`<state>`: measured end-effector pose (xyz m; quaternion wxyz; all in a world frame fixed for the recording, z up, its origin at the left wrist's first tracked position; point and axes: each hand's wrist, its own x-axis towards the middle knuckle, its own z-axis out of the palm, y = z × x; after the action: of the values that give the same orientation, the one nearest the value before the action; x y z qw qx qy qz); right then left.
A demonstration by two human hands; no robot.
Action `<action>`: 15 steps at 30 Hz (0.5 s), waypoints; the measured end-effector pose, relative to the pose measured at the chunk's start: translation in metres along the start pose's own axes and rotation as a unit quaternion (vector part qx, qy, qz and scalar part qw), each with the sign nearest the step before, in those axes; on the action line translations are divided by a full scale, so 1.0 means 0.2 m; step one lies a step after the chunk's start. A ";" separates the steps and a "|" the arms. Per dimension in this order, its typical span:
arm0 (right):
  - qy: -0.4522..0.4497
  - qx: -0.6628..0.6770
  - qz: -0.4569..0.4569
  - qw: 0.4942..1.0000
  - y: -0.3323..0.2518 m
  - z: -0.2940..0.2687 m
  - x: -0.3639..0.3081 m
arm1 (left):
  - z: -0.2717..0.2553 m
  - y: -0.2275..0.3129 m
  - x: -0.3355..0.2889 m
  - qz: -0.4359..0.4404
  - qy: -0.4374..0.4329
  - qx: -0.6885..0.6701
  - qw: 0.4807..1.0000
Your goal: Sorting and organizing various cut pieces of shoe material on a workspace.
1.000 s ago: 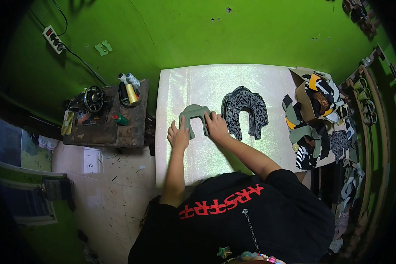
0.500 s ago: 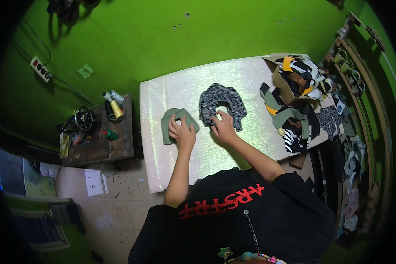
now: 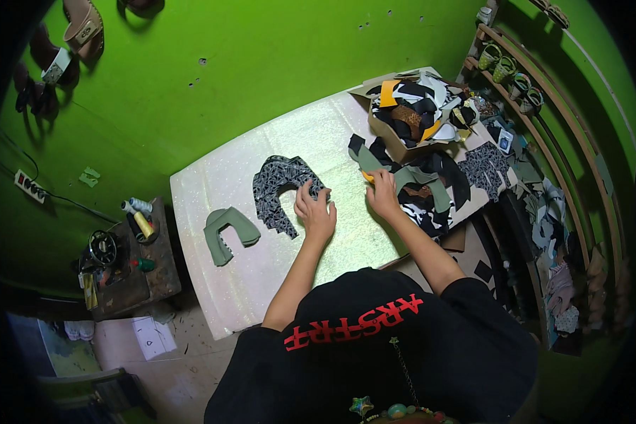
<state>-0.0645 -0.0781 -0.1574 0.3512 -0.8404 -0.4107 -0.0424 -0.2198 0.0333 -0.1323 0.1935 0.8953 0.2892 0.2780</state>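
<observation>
A stack of black-and-grey patterned U-shaped pieces (image 3: pixel 270 185) lies on the pale shiny table. My left hand (image 3: pixel 316 214) rests at its right arm, fingers apart and touching the edge. Left of that stack lie green U-shaped pieces (image 3: pixel 222 232), with no hand on them. My right hand (image 3: pixel 384 196) reaches to the left side of a heap of cut scraps, its fingers bent together on an orange scrap (image 3: pixel 367 177). Green strips (image 3: pixel 420 178) and a zebra-striped scrap (image 3: pixel 418 220) lie beside this hand. The fingertips partly hide the orange scrap.
A cardboard box (image 3: pixel 391 141) full of mixed scraps stands at the table's far right. Beyond it, shelves (image 3: pixel 544 120) hold sandals and offcuts. At left stands a sewing machine (image 3: pixel 103 247) on a small table with thread cones (image 3: pixel 143 225).
The view has swung right. My left hand has gone from the green pieces to the patterned ones; my right hand has left the patterned pieces and reached the scrap heap.
</observation>
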 end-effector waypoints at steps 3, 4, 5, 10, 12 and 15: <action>-0.024 -0.019 0.005 1.000 0.10 -0.01 0.06 | 0.06 0.08 0.03 0.011 -0.008 -0.007 1.000; -0.035 -0.017 0.001 0.999 0.13 -0.01 0.08 | 0.07 0.10 0.04 0.004 -0.011 -0.013 1.000; -0.036 -0.015 -0.002 0.999 0.16 0.00 0.11 | 0.08 0.12 0.05 -0.004 -0.014 -0.018 1.000; -0.058 -0.052 0.060 0.995 0.21 0.05 0.22 | 0.13 0.12 0.08 -0.033 -0.012 -0.009 0.999; -0.080 -0.083 0.061 0.991 0.22 0.08 0.25 | 0.13 0.11 0.08 -0.049 -0.006 -0.006 0.999; -0.062 -0.118 0.037 0.990 0.23 0.11 0.27 | 0.12 0.11 0.07 -0.066 0.003 0.003 0.998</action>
<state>0.0001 -0.0476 -0.1801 0.2250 -0.8915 -0.3924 -0.0249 -0.1879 0.0211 -0.1347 0.2076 0.8742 0.3490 0.2663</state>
